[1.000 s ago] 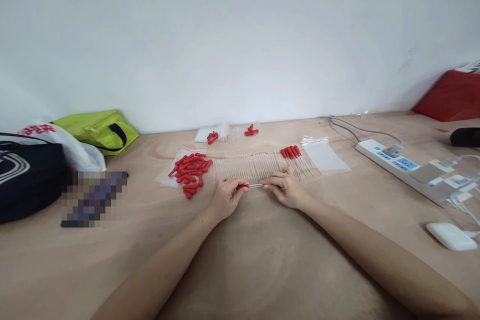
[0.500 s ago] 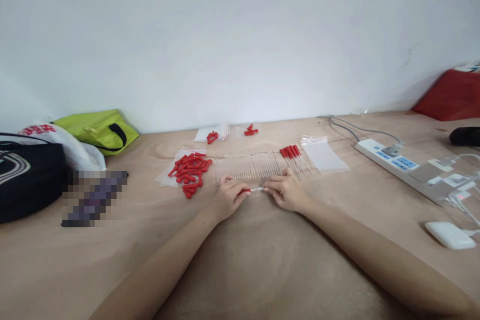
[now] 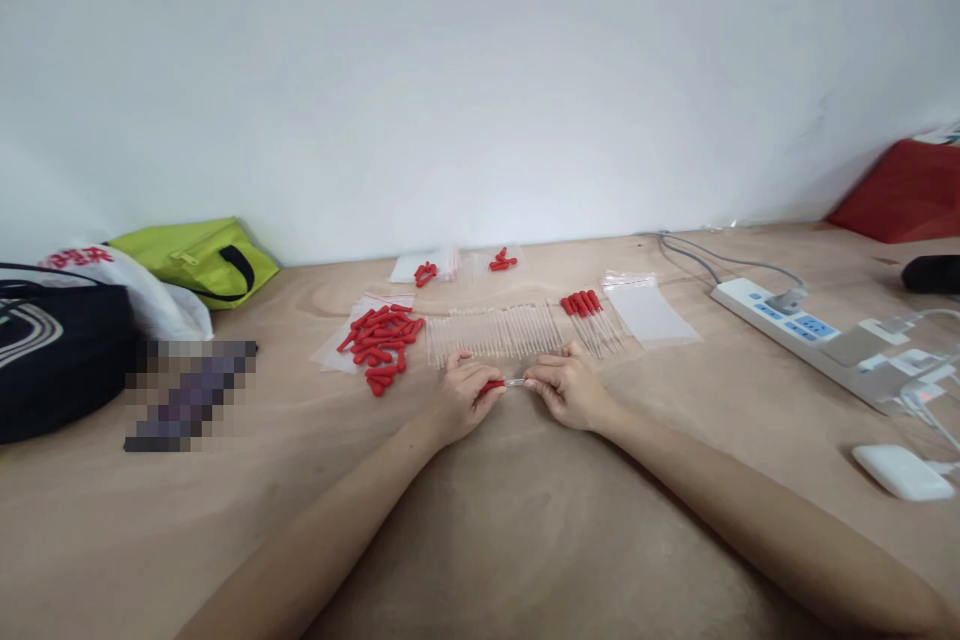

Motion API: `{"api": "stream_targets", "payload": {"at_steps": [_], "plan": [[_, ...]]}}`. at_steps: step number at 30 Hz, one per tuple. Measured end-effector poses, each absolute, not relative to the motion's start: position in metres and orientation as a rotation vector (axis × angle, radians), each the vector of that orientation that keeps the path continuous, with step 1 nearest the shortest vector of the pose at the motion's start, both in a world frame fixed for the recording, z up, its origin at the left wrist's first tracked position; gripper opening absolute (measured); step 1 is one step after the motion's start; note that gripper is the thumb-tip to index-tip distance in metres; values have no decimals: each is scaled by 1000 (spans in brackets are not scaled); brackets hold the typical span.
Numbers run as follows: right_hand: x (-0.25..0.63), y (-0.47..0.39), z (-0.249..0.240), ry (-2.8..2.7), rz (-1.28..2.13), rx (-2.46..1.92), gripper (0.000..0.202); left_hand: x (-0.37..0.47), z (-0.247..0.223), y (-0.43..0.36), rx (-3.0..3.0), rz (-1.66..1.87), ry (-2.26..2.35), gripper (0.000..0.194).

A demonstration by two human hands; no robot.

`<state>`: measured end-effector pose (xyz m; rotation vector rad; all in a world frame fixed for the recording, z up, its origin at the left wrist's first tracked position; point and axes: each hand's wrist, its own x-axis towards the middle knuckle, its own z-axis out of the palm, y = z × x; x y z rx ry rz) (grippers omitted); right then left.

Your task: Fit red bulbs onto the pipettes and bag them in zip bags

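I've got left hand (image 3: 463, 400) pinching a red bulb (image 3: 492, 386), right hand (image 3: 571, 392) pinching clear tube (image 3: 515, 383) joining it, needs straight alignment; red pile (image 3: 381, 332) at ten o'clock.

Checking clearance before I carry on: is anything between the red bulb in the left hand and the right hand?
Nothing visible blocks it. The left hand pinches the red bulb, the right hand the clear tube, and only bare tube shows between them. The row of tubes lies beyond both hands.
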<state>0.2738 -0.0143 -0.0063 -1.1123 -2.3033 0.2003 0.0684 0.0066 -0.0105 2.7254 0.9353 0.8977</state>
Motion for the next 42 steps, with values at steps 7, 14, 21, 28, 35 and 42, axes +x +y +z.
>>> {"api": "stream_targets", "payload": {"at_steps": [7, 14, 21, 28, 35, 42], "plan": [[273, -14, 5, -2393, 31, -1134, 24, 67, 1, 6, 2701, 891, 975, 13], [287, -4, 15, -2261, -107, -1401, 25, 59, 9, 8, 2665, 957, 1416, 26], [304, 35, 8, -1759, -54, -1991, 26, 53, 1, 14, 2506, 905, 1616, 17], [298, 47, 2, -1790, -30, -2182, 25, 54, 2, 14, 2496, 873, 1619, 10], [295, 47, 7, -1799, 20, -2202, 26, 57, 1, 12, 2490, 840, 1660, 7], [284, 59, 11, -1780, 74, -2262, 27, 33, 29, 32, 2384, 675, 2081, 18]]}}
